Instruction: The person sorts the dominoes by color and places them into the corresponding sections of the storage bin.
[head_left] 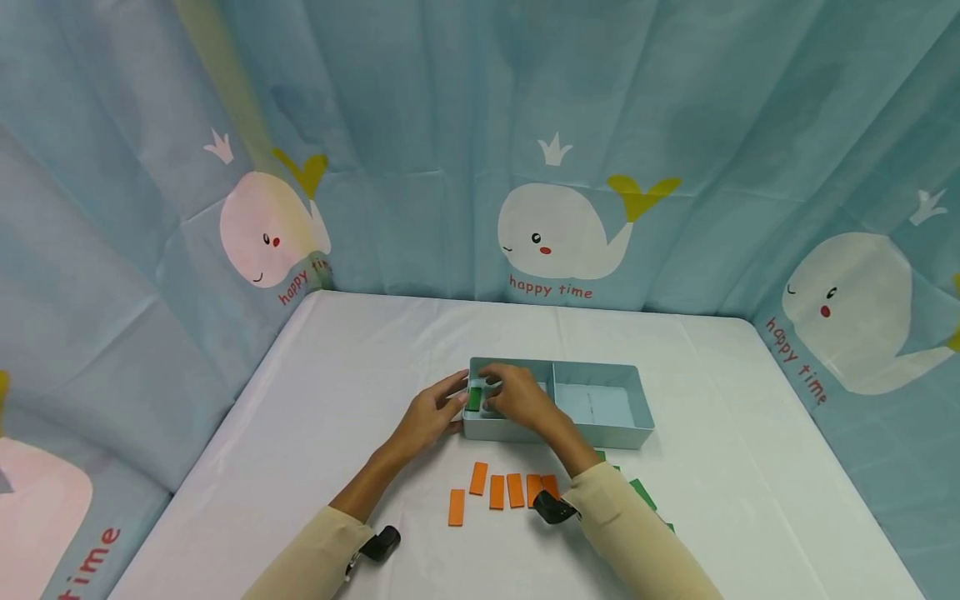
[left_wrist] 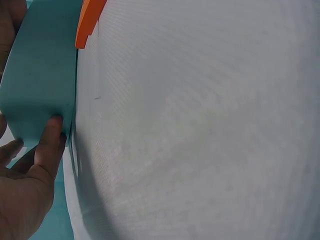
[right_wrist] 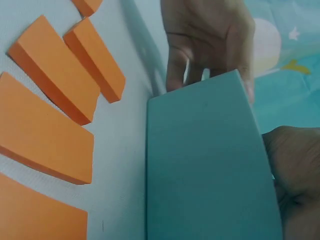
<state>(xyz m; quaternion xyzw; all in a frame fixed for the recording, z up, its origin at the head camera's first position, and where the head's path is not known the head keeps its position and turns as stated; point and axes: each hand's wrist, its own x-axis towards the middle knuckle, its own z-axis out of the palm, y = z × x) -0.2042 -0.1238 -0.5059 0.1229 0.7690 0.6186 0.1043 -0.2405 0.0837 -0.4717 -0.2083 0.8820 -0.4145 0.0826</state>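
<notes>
Green block (head_left: 474, 399) sits in the box (head_left: 498, 429), just beside the parted fingertips of the right hand (head_left: 519, 398); straight fingers of the left hand (head_left: 426, 418) touch the box. Placing seems underway; next likely calls for lifting clear.

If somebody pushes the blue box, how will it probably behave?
The blue box will probably stay stiff, because its walls stand straight. Being wide and low, it should more likely slide than tip.
</notes>
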